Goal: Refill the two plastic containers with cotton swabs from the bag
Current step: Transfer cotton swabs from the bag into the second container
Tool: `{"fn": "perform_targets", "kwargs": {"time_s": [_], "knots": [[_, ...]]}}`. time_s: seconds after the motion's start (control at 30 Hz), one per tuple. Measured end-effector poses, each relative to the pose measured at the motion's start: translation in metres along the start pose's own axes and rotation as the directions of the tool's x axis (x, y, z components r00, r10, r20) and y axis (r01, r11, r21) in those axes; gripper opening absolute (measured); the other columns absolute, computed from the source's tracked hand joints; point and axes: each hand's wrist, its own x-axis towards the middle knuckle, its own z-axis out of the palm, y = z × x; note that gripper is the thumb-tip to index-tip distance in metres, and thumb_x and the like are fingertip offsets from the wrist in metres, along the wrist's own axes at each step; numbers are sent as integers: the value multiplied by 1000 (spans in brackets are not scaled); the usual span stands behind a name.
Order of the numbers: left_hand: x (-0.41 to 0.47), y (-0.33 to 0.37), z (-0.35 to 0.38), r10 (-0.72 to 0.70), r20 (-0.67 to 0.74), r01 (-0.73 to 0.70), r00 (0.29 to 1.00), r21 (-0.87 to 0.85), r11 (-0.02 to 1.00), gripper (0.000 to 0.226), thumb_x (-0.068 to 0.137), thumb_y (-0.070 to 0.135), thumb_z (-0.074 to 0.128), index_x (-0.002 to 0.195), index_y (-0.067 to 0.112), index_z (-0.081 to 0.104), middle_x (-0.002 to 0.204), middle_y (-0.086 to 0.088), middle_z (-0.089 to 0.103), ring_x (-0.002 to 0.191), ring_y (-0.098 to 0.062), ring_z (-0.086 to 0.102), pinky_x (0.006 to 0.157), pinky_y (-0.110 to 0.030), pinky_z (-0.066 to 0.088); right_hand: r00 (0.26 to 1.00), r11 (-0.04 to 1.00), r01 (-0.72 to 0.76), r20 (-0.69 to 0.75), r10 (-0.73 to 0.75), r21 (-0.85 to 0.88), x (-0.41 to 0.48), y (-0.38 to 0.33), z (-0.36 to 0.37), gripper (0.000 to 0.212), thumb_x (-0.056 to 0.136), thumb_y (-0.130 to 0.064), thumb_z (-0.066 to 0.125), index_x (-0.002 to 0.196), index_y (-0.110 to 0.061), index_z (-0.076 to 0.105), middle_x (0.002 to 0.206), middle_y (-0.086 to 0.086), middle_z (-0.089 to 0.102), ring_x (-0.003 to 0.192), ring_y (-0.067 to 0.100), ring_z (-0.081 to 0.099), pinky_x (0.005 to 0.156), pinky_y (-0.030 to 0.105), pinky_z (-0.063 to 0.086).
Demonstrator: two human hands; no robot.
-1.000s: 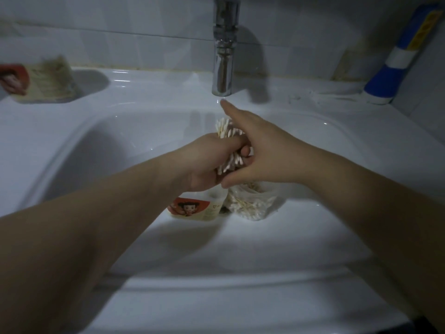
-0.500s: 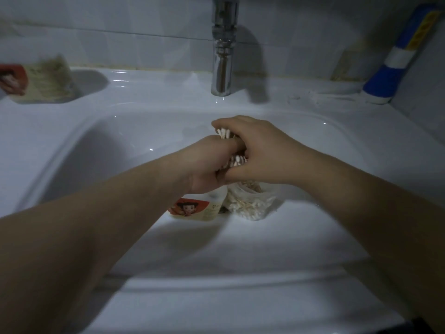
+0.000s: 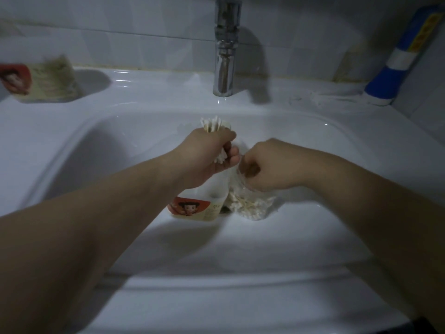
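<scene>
R hand (image 3: 272, 165) is off the swabs (image 3: 213, 123). At 1 s ago its index lay stretched over the tips, and at 0.5 s ago it was curled over them. It now sits to the right, apart from the bundle, w/ fingers curled on the clear top of the bag (image 3: 250, 204). L hand (image 3: 208, 157) w/ bundle has shifted slightly left, away from R hand. Swab tips are now uncovered above L fist.

Your shot's pretty dim and bluish: faucet (image 3: 224, 68) throws a dark shadow to its right, small glints on the sink (image 3: 156, 92), edges bent and blurry.
</scene>
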Motion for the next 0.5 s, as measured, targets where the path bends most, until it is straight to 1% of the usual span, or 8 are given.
{"fn": "perform_targets", "kwargs": {"time_s": [0.03,0.07,0.13,0.27,0.33,0.4,0.47,0.5], "knots": [[0,-1,1,-2,19,1,1000,20,1000,12,100,7,60,88,6,61,55,-2,59,51,-13,63,58,-25,57,999,998,1,36,1,-71,1,-1,4,6,86,-28,63,80,-28,65,68,-14,58,65,4,57,58,19,43],[-1,-3,2,-3,40,2,999,42,999,13,99,7,60,86,7,61,57,-2,59,52,-13,64,59,-26,57,998,992,-8,54,15,-127,4,-1,8,15,88,-29,61,75,-22,61,67,-10,56,62,9,56,53,23,41],[-2,-5,3,-6,73,0,997,84,996,14,99,8,61,85,8,61,60,-3,58,56,-14,65,60,-27,58,999,984,-24,27,29,-174,7,-2,16,25,93,-30,55,68,-22,53,67,-3,54,58,13,51,49,25,36],[-4,-8,5,-16,144,-9,989,173,985,15,98,9,62,84,8,60,62,-3,59,62,-18,65,69,-33,59,999,996,-36,-14,35,-83,11,-4,20,27,89,-20,58,65,-21,46,68,-3,52,56,11,47,49,22,35],[-5,-9,5,-13,165,-22,986,210,977,18,99,9,60,81,8,59,61,-3,59,62,-20,64,73,-36,60,999,998,-44,-21,42,-55,10,-5,17,28,84,-17,62,59,-20,48,61,-3,54,53,11,48,46,20,33],[-5,-9,3,-5,166,-31,986,218,975,17,100,8,59,82,8,58,60,-2,59,62,-21,64,76,-39,62,998,998,-57,-21,56,-31,10,-5,11,24,78,-18,67,57,-18,57,53,-4,59,53,13,56,47,21,39],[-4,-8,1,6,156,-46,988,252,967,18,99,6,58,82,9,57,60,-1,58,64,-22,66,75,-39,63,998,998,-59,-22,60,24,9,-4,4,17,77,-19,73,61,-20,69,54,-6,67,59,10,66,55,22,49],[-4,-9,0,8,152,-51,988,281,958,17,99,6,57,82,9,57,63,-3,58,67,-22,67,72,-37,63,998,997,-54,-29,56,58,8,-3,1,15,78,-18,75,64,-24,73,57,-9,70,61,6,69,59,23,51]]}}
